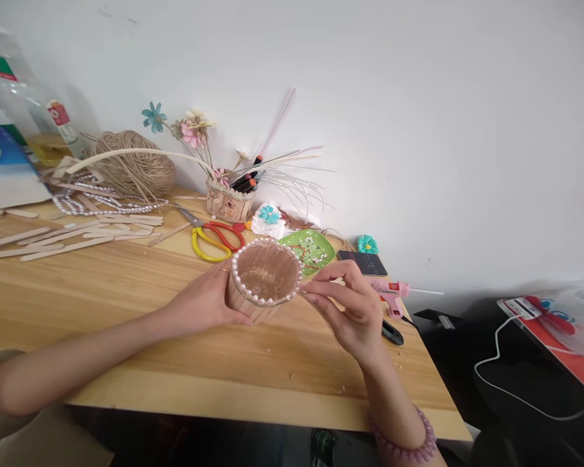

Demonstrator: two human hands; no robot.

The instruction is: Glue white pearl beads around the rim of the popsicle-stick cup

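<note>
My left hand (209,295) is closed around the left side of a small cup (257,312) faced with wooden craft sticks, tilted so that its inside shows. White pearl beads (242,285) line the rim. At the right side of that rim, my right hand (355,311) pinches with thumb and index finger. Whatever lies between those fingertips is too small to make out. Just behind the cup sits a green tray (324,243) holding small white bits. Scissors (217,240) with red and yellow handles lie behind my left hand.
Craft sticks (92,235), pearl strings (107,206) and a twine ball (133,165) occupy the left. A holder (228,204) with flowers and pens stands by the wall. A pink glue gun (394,295), a phone (363,263) and a black object (392,333) lie near the table's right edge.
</note>
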